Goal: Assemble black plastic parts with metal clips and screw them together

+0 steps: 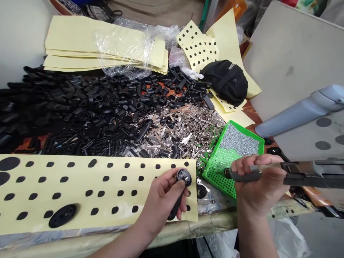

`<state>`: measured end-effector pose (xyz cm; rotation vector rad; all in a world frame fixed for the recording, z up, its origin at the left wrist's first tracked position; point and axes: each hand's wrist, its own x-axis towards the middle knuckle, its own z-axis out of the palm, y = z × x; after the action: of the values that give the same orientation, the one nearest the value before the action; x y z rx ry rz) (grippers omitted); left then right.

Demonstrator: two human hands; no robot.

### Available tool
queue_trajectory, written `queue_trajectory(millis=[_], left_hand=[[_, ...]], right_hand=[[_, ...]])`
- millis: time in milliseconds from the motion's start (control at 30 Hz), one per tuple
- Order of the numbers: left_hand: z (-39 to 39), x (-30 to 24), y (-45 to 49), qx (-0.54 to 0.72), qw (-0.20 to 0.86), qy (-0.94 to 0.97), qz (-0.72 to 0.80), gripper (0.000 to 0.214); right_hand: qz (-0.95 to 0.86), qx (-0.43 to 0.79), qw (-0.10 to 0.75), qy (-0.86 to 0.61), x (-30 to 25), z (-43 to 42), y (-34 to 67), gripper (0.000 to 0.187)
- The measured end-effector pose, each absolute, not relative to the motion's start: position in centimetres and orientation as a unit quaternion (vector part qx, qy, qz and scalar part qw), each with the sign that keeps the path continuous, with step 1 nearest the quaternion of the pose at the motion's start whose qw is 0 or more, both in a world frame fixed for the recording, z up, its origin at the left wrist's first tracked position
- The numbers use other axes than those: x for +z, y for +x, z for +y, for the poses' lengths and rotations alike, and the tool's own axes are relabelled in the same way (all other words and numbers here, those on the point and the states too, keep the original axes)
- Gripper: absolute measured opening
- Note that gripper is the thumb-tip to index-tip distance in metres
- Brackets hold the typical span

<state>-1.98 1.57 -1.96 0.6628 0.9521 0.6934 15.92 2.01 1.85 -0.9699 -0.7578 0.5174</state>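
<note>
My left hand (162, 195) is closed around a black plastic handle (184, 177), its round, hollow head turned upward with small metal pieces inside. The hand is over the right end of a yellow sheet with black dots (80, 179). My right hand (259, 190) grips a black and silver power screwdriver (309, 175). Its dark nose points left, over the perforated half of a green tray (219, 168). Small silver screws (238, 138) are heaped in the tray's far part. A black round disc (63, 215) lies on the sheet's near left.
Black plastic parts (88, 96) form a wide pile at left, beside scattered metal clips (188, 129). Behind are yellow sheets (94, 39) under clear plastic wrap and a black cap (227, 82). A grey-blue tube (301, 111) slants in from the right.
</note>
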Motion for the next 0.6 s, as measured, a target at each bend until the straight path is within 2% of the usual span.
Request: queue_trajectory(millis=[333, 600], left_hand=[[1.58, -1.67, -1.86, 0.321, 0.776, 0.308, 0.447, 0.040], [1.77, -1.76, -1.78, 0.328, 0.784, 0.306, 0.428, 0.027]], right_hand=[[-0.385, 0.249, 0.772, -0.441, 1.58, 2.10, 15.99, 0.035], [-0.407, 0.259, 0.757, -0.441, 2.56, 1.85, 16.27, 0.041]])
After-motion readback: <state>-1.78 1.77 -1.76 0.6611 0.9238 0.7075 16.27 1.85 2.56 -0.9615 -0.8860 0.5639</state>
